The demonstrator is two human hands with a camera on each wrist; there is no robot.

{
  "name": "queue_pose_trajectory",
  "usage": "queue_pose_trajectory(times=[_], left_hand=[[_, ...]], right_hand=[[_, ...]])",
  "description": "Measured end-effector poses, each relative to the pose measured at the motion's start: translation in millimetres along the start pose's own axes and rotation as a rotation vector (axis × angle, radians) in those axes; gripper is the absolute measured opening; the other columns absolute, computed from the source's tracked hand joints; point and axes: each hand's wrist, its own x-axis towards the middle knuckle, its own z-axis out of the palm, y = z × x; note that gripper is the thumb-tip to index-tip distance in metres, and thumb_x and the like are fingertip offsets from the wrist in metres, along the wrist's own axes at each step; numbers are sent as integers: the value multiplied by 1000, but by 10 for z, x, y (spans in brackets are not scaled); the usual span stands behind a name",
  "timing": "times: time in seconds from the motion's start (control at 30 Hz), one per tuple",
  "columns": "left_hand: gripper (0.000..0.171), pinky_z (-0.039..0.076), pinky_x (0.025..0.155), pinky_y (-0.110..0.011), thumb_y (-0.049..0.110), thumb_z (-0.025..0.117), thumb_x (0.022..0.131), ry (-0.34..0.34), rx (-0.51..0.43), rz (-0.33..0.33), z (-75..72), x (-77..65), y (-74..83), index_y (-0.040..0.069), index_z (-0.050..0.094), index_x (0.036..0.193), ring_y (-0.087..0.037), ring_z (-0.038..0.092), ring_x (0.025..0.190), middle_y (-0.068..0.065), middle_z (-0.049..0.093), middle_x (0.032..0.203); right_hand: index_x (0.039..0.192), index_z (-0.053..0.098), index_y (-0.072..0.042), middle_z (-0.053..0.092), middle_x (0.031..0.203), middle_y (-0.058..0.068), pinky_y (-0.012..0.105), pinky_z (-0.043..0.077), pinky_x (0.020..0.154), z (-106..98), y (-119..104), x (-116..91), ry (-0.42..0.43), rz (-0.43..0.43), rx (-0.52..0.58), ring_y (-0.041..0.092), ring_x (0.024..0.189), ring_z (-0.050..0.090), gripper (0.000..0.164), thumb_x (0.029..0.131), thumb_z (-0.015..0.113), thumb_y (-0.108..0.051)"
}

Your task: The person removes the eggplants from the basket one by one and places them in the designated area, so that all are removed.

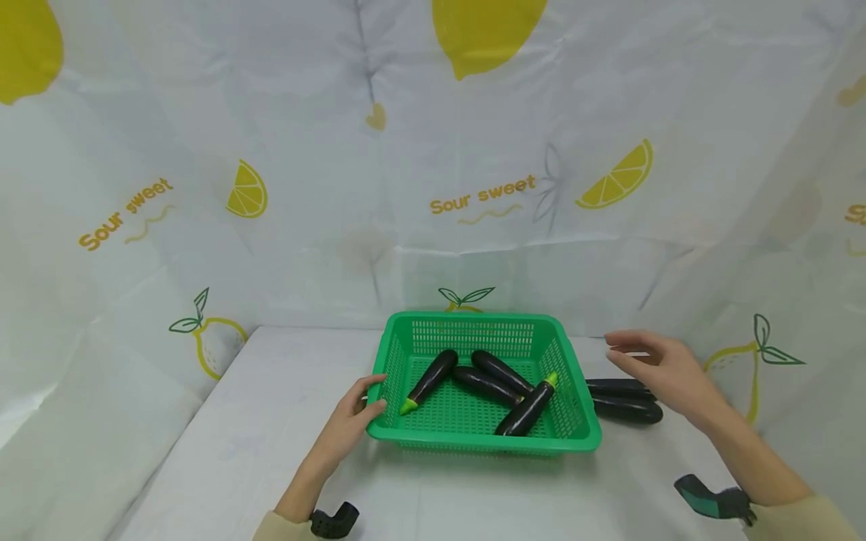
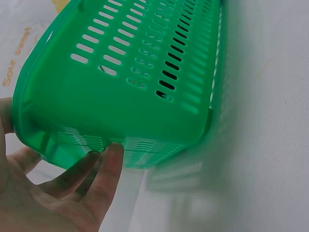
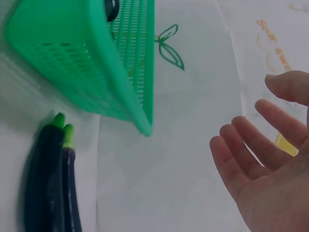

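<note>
A green plastic basket (image 1: pixel 483 445) holds several dark eggplants (image 1: pixel 433 379) with bright green stem ends. My left hand (image 1: pixel 350 421) grips the basket at its left side. In the left wrist view, fingertips (image 2: pixel 112 151) of that hand lie against the slotted wall. My right hand (image 1: pixel 670 372) hovers over the table to the right of the basket, its fingers loosely bent and holding nothing. Below it lie more eggplants (image 1: pixel 625 409), side by side on the table. In the right wrist view, two of these eggplants (image 3: pixel 43 179) point their green ends toward the basket.
The white-covered table (image 1: pixel 271 421) extends on both sides of the basket. Behind it hangs a pale curtain (image 1: pixel 325 248) printed with lemons and lettering, close to the basket's back edge. A dark band with a device (image 1: pixel 713 497) sits on the right wrist.
</note>
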Motion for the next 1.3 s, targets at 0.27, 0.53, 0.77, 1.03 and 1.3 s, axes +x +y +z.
queue_pose_trajectory(times=[0.27, 0.53, 0.77, 1.03, 1.3], left_hand=[[46, 46, 102, -52, 24, 61, 104, -1, 2, -2, 0, 6, -1, 16, 50, 148, -35, 51, 132, -16, 45, 152], [46, 45, 103, -54, 23, 60, 104, -4, 4, 5, 11, 10, 3, 15, 49, 149, -38, 49, 136, -18, 44, 153], [46, 46, 101, -52, 23, 60, 104, -3, -4, 3, 4, -2, 0, 15, 49, 148, -36, 51, 133, -17, 46, 151], [46, 47, 101, -51, 24, 61, 104, 5, -4, 6, 4, 5, -18, 16, 50, 148, -36, 52, 132, -18, 46, 151], [46, 47, 100, -49, 23, 61, 104, -3, -18, 5, 7, 16, -36, 14, 50, 148, -35, 53, 131, -19, 45, 152]], right_hand=[[135, 62, -6, 65, 129, 17, 26, 52, 80, 98, -326, 206, -2, -84, 23, 39, 110, 66, 43, 102, 64, -34], [133, 63, -7, 67, 126, 16, 45, 54, 87, 197, -513, 420, -35, -126, 66, 36, 108, 67, 41, 102, 63, -34], [131, 65, -8, 66, 129, 11, 44, 53, 89, 341, -682, 615, -88, -181, 133, 31, 109, 67, 37, 102, 64, -30], [130, 65, -5, 67, 126, 12, 47, 52, 94, 545, -812, 847, -120, -228, 169, 28, 113, 64, 36, 102, 64, -27], [130, 65, -3, 66, 128, 16, 49, 50, 96, 797, -896, 1060, -169, -251, 208, 30, 113, 63, 38, 101, 65, -26]])
